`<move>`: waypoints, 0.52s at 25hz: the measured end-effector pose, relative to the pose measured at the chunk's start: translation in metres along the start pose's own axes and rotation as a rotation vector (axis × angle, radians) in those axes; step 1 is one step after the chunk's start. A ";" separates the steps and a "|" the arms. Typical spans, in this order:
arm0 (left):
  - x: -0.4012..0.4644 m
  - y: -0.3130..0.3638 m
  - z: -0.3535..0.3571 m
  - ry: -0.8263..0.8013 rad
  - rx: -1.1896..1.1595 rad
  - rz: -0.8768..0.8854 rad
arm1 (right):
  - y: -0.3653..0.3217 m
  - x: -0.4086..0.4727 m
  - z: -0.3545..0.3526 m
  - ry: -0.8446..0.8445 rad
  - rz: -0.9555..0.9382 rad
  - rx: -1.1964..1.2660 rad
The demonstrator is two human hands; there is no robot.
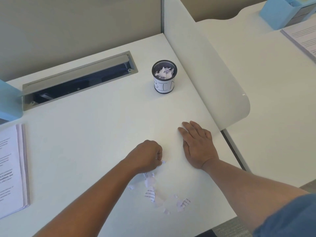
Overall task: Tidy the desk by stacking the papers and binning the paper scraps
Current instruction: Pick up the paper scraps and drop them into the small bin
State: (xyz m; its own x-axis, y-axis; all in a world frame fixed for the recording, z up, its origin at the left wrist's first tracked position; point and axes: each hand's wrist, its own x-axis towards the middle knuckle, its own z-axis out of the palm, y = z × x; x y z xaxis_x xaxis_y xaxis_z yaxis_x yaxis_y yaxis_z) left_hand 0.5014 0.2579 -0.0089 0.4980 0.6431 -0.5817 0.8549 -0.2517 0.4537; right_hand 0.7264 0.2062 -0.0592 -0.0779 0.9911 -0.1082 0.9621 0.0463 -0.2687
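Observation:
My left hand [148, 155] is curled near the desk's front middle and pinches a small paper scrap [163, 162] at its fingertips. Several torn paper scraps [151, 194] lie on the white desk [95, 134] just below that hand. My right hand [197, 144] rests flat on the desk to the right, fingers straight, holding nothing. A black mesh cup labelled BIN [164, 76] stands upright further back, with several scraps inside. A stack of printed papers [12, 170] lies at the desk's left edge.
A grey cable hatch [77, 79] is sunk into the desk at the back left. A blue holder [9, 101] stands at the far left. A curved white divider [213, 74] borders the right side; beyond it lie more papers [302, 38] and a blue box [282, 12].

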 end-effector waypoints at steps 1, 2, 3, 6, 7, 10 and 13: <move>0.000 0.001 0.002 0.030 0.010 -0.007 | 0.000 0.000 0.000 -0.002 0.000 0.001; -0.001 0.003 0.004 0.052 0.016 -0.013 | 0.000 0.000 -0.001 -0.005 0.000 0.000; -0.002 0.004 0.006 0.065 0.017 -0.018 | 0.000 0.000 -0.001 -0.008 0.003 -0.003; -0.006 0.007 0.013 0.084 -0.024 -0.018 | -0.001 0.000 -0.001 -0.019 0.010 -0.011; -0.007 0.008 0.014 0.091 -0.030 -0.005 | -0.001 -0.001 -0.002 -0.021 0.012 -0.010; -0.005 0.009 0.021 0.107 0.016 0.032 | -0.002 -0.001 -0.003 -0.025 0.010 -0.011; -0.003 0.005 0.030 0.099 0.089 0.067 | -0.002 0.000 -0.002 -0.032 0.015 -0.010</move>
State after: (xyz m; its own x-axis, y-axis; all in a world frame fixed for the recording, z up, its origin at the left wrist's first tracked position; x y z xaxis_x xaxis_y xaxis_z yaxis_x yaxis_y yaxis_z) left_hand 0.5083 0.2336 -0.0254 0.5412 0.6898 -0.4809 0.8321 -0.3569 0.4246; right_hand 0.7250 0.2069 -0.0563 -0.0718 0.9872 -0.1426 0.9657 0.0330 -0.2577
